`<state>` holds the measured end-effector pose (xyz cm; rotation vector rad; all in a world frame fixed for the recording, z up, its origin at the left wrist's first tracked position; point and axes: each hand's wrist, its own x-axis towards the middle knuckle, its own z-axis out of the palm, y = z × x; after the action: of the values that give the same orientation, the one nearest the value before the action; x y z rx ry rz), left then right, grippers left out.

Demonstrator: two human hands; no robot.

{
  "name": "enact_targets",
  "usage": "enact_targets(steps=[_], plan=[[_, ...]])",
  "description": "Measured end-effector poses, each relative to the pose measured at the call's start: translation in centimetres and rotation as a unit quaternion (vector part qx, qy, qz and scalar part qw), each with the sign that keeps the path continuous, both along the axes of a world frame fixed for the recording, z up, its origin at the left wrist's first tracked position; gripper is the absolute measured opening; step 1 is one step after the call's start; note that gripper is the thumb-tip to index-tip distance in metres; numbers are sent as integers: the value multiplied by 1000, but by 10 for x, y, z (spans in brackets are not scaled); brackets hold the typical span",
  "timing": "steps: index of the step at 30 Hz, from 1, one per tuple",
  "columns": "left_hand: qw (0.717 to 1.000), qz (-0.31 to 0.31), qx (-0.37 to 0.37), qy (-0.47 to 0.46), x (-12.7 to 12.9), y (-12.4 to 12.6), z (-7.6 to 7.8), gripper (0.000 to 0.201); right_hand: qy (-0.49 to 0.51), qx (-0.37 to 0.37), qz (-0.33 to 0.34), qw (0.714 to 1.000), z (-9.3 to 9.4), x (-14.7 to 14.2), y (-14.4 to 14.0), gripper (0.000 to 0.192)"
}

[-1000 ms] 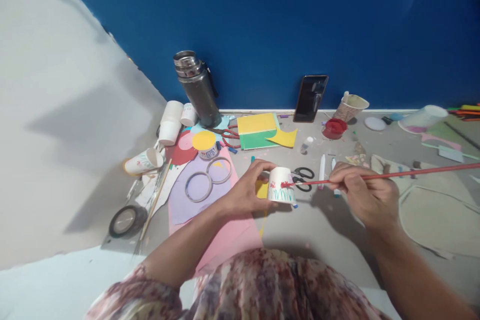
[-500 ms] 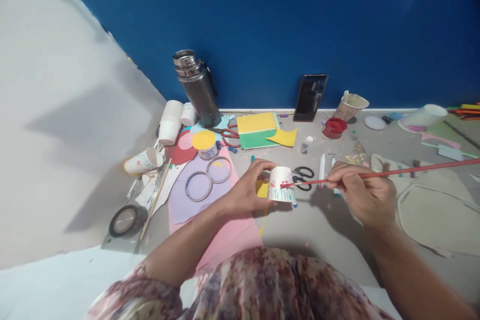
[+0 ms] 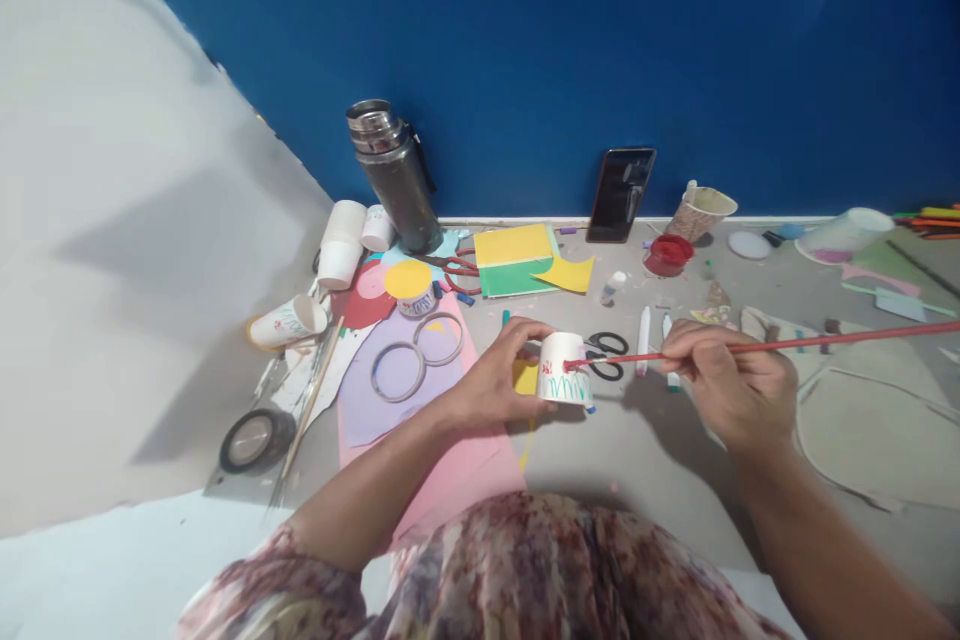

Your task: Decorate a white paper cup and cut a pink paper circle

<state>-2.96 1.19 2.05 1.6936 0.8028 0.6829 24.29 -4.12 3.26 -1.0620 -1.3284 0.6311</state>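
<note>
My left hand [image 3: 504,376] is closed round the left side of a white paper cup [image 3: 564,382], held upside down above the table. Green grass-like strokes run along its lower part, with red marks above them. Between the fingers of my right hand [image 3: 724,380] is a long red paintbrush [image 3: 780,345], and its red tip meets the cup's side. Black-handled scissors [image 3: 609,352] lie just behind the cup, partly hidden by it. A white marker [image 3: 643,340] rests close to my right hand. Farther back stands an open pot of red paint [image 3: 668,255].
A metal flask [image 3: 397,180] and a phone [image 3: 621,195] stand along the blue wall. To the left are paper cups [image 3: 341,250], tape rolls [image 3: 397,372] and purple paper [image 3: 367,410]. Yellow and green sheets [image 3: 514,260] lie at the back. A patterned cup [image 3: 701,213] is behind the paint.
The brush tip has moved slightly up and right on the cup, and my right hand has shifted a little right. My left hand keeps the cup almost in place.
</note>
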Motion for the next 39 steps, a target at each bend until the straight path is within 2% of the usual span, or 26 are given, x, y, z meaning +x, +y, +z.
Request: enact_targets(steps=[6, 11, 16, 24, 30, 35, 39], plan=[[1000, 4, -13, -11, 0, 0, -2, 73, 46, 14, -17, 999, 1, 4, 3, 31], [1000, -2, -11, -20, -1, 0, -3, 74, 36, 23, -6, 999, 3, 4, 3, 34], [1000, -2, -18, -25, -1, 0, -2, 74, 19, -3, 13, 1000, 3, 3, 0, 32], [999, -4, -27, -30, -1, 0, 0, 74, 52, 31, 2, 998, 5, 4, 3, 28], [998, -2, -40, -47, -2, 1, -4, 74, 8, 23, 10, 1000, 2, 6, 2, 35], [998, -3, -40, -50, -2, 1, -4, 74, 45, 59, 10, 997, 0, 6, 4, 29], [999, 0, -28, -36, -1, 1, -2, 74, 26, 38, 13, 999, 0, 4, 2, 31]])
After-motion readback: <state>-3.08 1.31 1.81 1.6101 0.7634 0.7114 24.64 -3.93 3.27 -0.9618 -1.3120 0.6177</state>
